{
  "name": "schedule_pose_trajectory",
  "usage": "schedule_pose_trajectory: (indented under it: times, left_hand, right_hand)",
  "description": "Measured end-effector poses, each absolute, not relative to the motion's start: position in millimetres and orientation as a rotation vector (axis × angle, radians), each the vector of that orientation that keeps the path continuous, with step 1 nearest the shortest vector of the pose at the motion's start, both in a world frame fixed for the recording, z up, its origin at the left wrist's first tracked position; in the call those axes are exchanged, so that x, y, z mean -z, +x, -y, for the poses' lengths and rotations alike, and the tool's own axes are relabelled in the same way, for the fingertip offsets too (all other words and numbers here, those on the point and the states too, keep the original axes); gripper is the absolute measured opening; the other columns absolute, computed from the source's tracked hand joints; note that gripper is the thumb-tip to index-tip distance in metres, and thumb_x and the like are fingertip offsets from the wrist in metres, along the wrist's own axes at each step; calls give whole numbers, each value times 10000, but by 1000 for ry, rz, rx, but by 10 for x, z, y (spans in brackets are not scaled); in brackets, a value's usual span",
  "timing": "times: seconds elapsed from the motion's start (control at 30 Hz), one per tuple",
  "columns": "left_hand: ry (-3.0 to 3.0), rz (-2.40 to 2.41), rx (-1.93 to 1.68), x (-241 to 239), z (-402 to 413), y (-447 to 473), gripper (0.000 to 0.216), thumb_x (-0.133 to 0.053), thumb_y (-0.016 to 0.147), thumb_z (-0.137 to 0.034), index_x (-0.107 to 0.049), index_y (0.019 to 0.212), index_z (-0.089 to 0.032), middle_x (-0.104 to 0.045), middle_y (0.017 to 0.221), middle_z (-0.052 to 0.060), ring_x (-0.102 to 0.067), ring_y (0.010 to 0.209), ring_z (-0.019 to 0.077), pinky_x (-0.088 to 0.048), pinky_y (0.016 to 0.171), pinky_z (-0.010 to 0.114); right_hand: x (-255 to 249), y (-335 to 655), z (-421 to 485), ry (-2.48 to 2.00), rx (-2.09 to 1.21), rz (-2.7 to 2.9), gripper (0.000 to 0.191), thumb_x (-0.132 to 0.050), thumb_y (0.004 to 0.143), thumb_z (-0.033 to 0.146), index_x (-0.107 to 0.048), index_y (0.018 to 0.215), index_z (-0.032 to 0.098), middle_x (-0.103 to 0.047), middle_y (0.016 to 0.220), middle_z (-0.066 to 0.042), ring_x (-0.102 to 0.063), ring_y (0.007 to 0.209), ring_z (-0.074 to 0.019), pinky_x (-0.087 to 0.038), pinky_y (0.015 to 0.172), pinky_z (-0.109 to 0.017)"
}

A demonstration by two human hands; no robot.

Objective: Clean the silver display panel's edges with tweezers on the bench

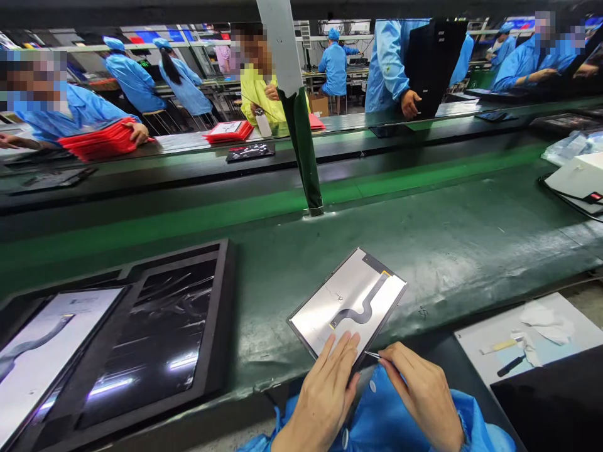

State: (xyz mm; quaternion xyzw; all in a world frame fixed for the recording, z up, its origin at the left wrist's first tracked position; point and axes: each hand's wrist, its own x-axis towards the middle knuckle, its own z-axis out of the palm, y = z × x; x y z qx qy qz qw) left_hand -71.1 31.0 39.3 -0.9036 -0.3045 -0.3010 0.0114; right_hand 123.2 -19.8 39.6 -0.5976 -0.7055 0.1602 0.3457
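Note:
A display panel (320,295) lies back side up on the green bench, turned at an angle, with a dark ribbon cable (365,304) curving across its silvery back. My left hand (325,389) rests flat on the panel's near corner, fingers stretched out. Thumb and fingers of my right hand (419,392) pinch metal tweezers (372,355), whose tips meet the panel's near right edge. Most of the tweezers is hidden inside that hand.
On the left, a black foam tray (221,314) holds a dark glossy panel (155,326) and a silvery panel (51,339). At right, a white board (475,342) bears tools and crumpled tissue. A post (306,150) rises behind. Co-workers in blue sit and stand beyond the conveyor.

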Motion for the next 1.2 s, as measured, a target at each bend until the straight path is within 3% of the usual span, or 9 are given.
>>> schedule_pose_trajectory:
  times: [0.37, 0.63, 0.8, 1.2]
  left_hand:
    - [-2876, 899, 914, -395, -301, -767, 339, -428, 968, -70, -516, 1294, -47, -692, 1247, 134, -568, 1280, 208, -416, 1138, 369]
    - [-2868, 844, 921, -401, -319, -754, 287, -425, 933, -24, -593, 1158, -82, -687, 1255, 140, -574, 1275, 222, -454, 1110, 400]
    - [-2863, 838, 930, -434, -322, -732, 249, -420, 941, -27, -609, 1098, -64, -696, 1232, 149, -592, 1256, 235, -470, 1091, 416]
    - [-2888, 767, 891, -404, -272, -857, 289, -446, 910, -8, -649, 1093, -103, -657, 1300, 143, -516, 1331, 254, -429, 1124, 447]
  right_hand:
    - [-477, 1206, 163, -1575, -387, 1915, 301, -386, 1013, 233, -617, 821, 224, -663, 714, -23, -653, 576, -153, -449, 549, -244]
    - [-600, 1284, 21, -1673, -905, 1654, 304, -504, 926, 386, -622, 683, 247, -671, 602, 20, -609, 533, -163, -407, 509, -254]
    - [-653, 1297, -20, -1664, -1026, 1550, 306, -522, 899, 383, -632, 660, 227, -638, 561, 29, -570, 503, -149, -390, 487, -245]
    - [-440, 1187, 271, -1619, -584, 1696, 244, -473, 986, 387, -639, 871, 249, -714, 736, -4, -690, 597, -170, -483, 546, -254]
